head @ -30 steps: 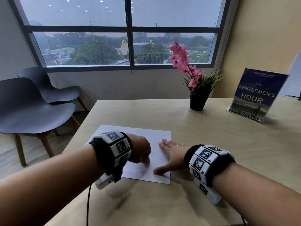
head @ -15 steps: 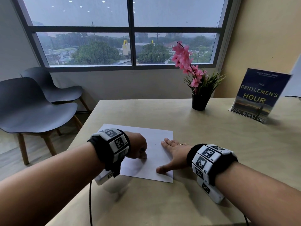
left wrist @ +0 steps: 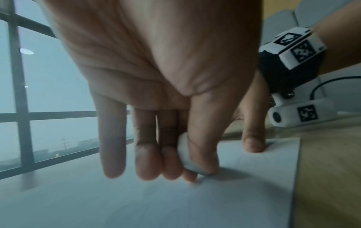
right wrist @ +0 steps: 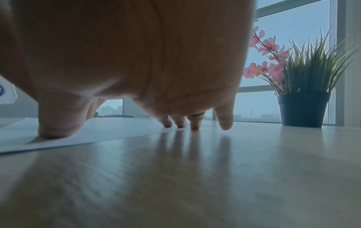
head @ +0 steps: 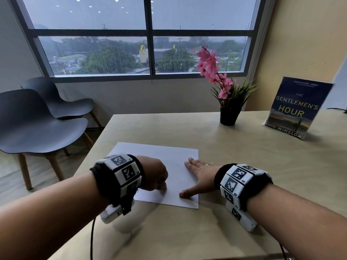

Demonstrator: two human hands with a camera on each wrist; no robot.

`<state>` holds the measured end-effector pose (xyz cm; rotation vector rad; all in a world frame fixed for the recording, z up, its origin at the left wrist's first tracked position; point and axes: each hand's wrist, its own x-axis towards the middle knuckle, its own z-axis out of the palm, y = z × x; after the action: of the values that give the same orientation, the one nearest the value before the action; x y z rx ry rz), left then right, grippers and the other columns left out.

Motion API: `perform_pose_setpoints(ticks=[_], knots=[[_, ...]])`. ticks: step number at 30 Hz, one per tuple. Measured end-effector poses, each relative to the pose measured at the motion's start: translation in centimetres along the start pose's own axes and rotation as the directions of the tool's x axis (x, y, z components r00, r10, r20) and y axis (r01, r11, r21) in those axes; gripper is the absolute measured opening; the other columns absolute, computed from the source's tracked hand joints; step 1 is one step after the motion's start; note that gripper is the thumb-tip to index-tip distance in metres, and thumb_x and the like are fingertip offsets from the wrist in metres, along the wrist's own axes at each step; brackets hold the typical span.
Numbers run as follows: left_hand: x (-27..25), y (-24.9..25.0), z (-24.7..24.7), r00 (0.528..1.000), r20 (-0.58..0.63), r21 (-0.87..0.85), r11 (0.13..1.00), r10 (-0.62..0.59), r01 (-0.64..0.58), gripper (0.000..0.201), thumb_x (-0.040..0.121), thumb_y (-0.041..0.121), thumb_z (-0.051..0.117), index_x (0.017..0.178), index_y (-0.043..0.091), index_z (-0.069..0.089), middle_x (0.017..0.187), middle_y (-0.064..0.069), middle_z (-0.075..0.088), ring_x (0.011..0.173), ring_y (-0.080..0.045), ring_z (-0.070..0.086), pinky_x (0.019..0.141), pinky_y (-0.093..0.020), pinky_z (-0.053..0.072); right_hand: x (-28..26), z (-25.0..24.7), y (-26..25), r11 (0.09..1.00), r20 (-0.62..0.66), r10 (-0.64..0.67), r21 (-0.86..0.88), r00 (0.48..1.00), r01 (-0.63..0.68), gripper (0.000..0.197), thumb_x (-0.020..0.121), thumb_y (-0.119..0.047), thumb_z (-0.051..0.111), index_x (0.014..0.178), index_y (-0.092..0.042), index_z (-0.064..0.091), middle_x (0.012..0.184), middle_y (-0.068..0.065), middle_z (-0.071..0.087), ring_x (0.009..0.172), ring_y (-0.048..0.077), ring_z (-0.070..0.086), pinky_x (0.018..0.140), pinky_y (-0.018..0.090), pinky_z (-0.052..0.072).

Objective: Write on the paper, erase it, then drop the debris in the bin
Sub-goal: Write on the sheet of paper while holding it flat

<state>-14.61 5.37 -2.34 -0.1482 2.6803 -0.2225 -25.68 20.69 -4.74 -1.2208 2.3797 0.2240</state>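
Head view shows our left hand (head: 156,172) curled low over the near left part of the paper (head: 169,154), which lies flat on the table (head: 244,166). In the left wrist view, its thumb and fingers pinch a small white eraser (left wrist: 186,155), the eraser's lower end touching the sheet. Our right hand (head: 200,174) lies spread and flat on the paper's right edge, thumb and inner fingertips on the sheet, outer ones on the table. A flowerpot (head: 230,116) and a book (head: 294,107) stand well beyond.

left hand (head: 156,173) fingers pinching; right hand (head: 200,174) flat
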Motion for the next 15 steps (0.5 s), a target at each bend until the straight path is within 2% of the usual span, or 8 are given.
perform_pose_setpoints(ticks=[3, 6, 11, 15], knots=[[0.5, -0.3, 0.1, 0.999, -0.031, -0.019, 0.999, -0.029, 0.029, 0.033, 0.093, 0.050, 0.046, 0.098, 0.022, 0.063, 0.107, 0.000, 0.063, 0.095, -0.024, 0.060, 0.072, -0.030, 0.043, 0.1, 0.0, 0.1, 1.000, -0.085, -0.012, 0.003, 0.996, 0.012, 0.114, 0.071, -0.079, 0.052, 0.154, -0.024, -0.005, 0.163, -0.001, -0.006, 0.150, 0.016, -0.003, 0.121, 0.044, -0.002], [0.9, -0.3, -0.2, 0.997, -0.051, -0.045, 0.998, -0.052, 0.050, 0.034, 0.093, 0.049, 0.047, 0.104, 0.020, 0.063, 0.110, -0.002, 0.063, 0.089, -0.024, 0.056, 0.071, -0.028, 0.039, 0.0, -0.1, 0.2, 0.998, -0.128, -0.046, -0.055, 0.991, 0.040, 0.101, 0.075, -0.077, 0.049, 0.154, -0.028, 0.008, 0.162, 0.000, -0.015, 0.149, 0.018, -0.009, 0.120, 0.047, -0.002], [2.1, -0.3, -1.1, 0.990, -0.120, -0.164, 0.985, -0.078, 0.058, 0.036, 0.089, 0.047, 0.056, 0.110, 0.017, 0.063, 0.111, -0.003, 0.065, 0.102, -0.023, 0.060, 0.075, -0.026, 0.042, -0.2, -0.1, 0.3, 0.999, -0.041, -0.022, -0.031, 0.999, 0.020, 0.103, 0.078, -0.075, 0.048, 0.154, -0.026, 0.000, 0.162, -0.003, -0.009, 0.150, 0.015, -0.002, 0.119, 0.045, -0.003], [2.4, 0.3, -1.5, 0.992, -0.115, -0.161, 0.986, -0.058, 0.039, 0.034, 0.090, 0.044, 0.056, 0.108, 0.017, 0.064, 0.098, -0.002, 0.061, 0.084, -0.018, 0.052, 0.072, -0.024, 0.039, -0.1, -0.1, 0.3, 0.999, -0.028, -0.020, -0.041, 0.999, 0.019, 0.103, 0.079, -0.076, 0.046, 0.154, -0.027, -0.003, 0.162, -0.003, -0.010, 0.150, 0.016, -0.002, 0.120, 0.046, -0.003]])
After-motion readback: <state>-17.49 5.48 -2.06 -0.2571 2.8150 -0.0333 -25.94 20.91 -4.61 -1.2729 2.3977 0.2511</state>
